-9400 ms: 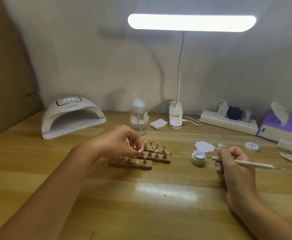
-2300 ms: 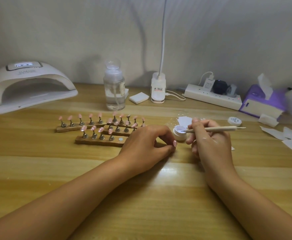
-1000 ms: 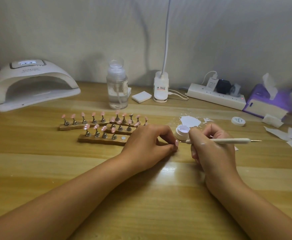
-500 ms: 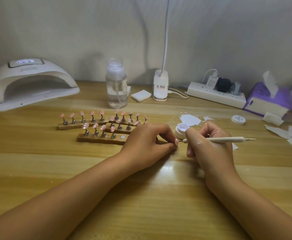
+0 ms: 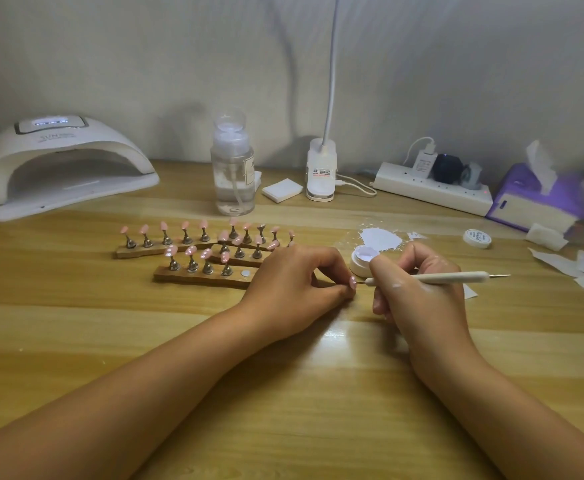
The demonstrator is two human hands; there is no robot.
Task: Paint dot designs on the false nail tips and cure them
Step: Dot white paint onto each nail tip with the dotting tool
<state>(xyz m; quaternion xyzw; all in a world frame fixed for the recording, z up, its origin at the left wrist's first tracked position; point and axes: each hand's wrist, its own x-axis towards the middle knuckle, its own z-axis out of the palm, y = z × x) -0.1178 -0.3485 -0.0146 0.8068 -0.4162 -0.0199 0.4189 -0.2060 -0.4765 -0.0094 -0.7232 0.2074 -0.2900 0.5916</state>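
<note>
While the left hand [image 5: 294,285] pinches one pink false nail tip [image 5: 353,282], the right hand [image 5: 418,289] levels a dotting pen [image 5: 450,277] at it.
Both hands rest on the table [image 5: 283,393], fingers curled: the left round the tip, the right in a writing grip on the pen. The tip sits between them, at the left fingertips; the pen's long axis runs nearly level toward it, point touching or just short, I cannot tell. Just beyond the right knuckles stands the open gel pot [image 5: 361,259]; beyond the left hand, wooden holder strips [image 5: 197,275] carry the other tips [image 5: 186,252]; farther off, the curing lamp [image 5: 65,164].
</note>
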